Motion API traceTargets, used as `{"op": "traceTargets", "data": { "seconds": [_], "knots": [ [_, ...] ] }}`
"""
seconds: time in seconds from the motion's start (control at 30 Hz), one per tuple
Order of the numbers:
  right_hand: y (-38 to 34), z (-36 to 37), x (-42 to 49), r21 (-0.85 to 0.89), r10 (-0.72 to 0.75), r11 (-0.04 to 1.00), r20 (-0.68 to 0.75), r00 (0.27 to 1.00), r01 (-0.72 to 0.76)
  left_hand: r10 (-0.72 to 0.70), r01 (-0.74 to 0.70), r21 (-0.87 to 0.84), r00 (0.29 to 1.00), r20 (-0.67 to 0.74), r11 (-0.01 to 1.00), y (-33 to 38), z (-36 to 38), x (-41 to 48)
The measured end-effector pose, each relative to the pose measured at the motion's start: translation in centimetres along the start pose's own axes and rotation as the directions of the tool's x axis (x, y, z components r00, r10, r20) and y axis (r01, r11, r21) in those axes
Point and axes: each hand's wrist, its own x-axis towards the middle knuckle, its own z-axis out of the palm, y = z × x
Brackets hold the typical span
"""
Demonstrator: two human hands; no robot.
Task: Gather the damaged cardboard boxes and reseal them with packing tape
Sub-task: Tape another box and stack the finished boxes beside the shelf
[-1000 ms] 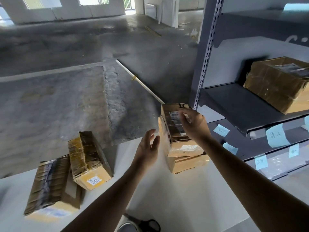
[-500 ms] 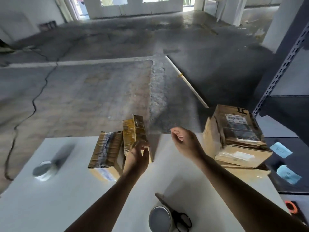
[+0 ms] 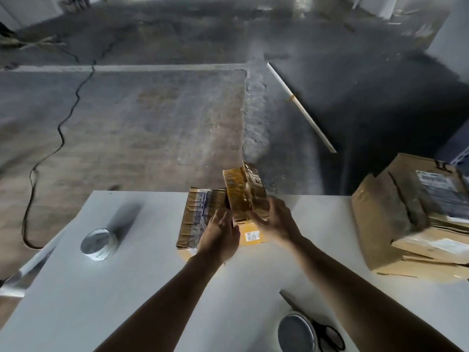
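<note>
At the table's (image 3: pixel 127 288) far edge, the right hand (image 3: pixel 275 219) grasps a small taped box (image 3: pixel 243 196) while the left hand (image 3: pixel 219 235) presses flat-fingered against its left side; motion blur softens both. The stacked boxes (image 3: pixel 411 212) at right run off frame.

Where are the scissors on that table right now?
In the head view, the scissors lie at the near edge of the white table, right of centre, directly beside a roll of tape.
</note>
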Motion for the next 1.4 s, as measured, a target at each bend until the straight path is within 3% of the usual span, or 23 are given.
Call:
{"op": "traceTargets", "data": {
  "seconds": [0.1,0.27,0.47,0.57,0.8,1.1,1.4],
  "knots": [
    [-0.6,1.4,1.2,-0.042,0.117,0.992,-0.001,0.993,-0.116,0.024,-0.020,-0.061,0.997,0.070,0.998,-0.9,0.3,0.9],
    [-1.3,2.8,2.1,-0.109,0.245,0.960,-0.126,0.961,-0.259,-0.013,0.025,-0.077,0.990,0.144,0.997,-0.9,1.0,2.5],
    [-2.0,3.0,-0.1,-0.038,0.268,0.960,-0.178,0.947,-0.279,-0.070,0.120,-0.220,0.972,0.223,0.968,-0.9,2.1,2.9],
    [-2.0,2.8,-2.2,-0.028,0.283,0.955,-0.220,0.934,-0.296,-0.048,0.111,-0.237,0.966,0.255,0.965,-0.8,2.6,1.9],
    [-2.3,3.4,-7.7,0.029,0.397,0.917,-0.167,0.903,-0.398,0.024,0.055,-0.262,0.957,0.290,0.964,-0.6,3.1,-1.8],
    [-1.4,4.4,-12.5,-0.021,0.342,0.938,-0.087,0.936,-0.345,0.021,0.034,-0.225,0.971,0.238,0.974,-1.4,4.3,-5.6],
    [0.5,3.7,-14.9,-0.028,0.266,0.964,0.032,0.963,-0.265,-0.208,0.262,-0.196,0.943,0.259,0.945,1.9,2.9,-8.3]
  ]
}}
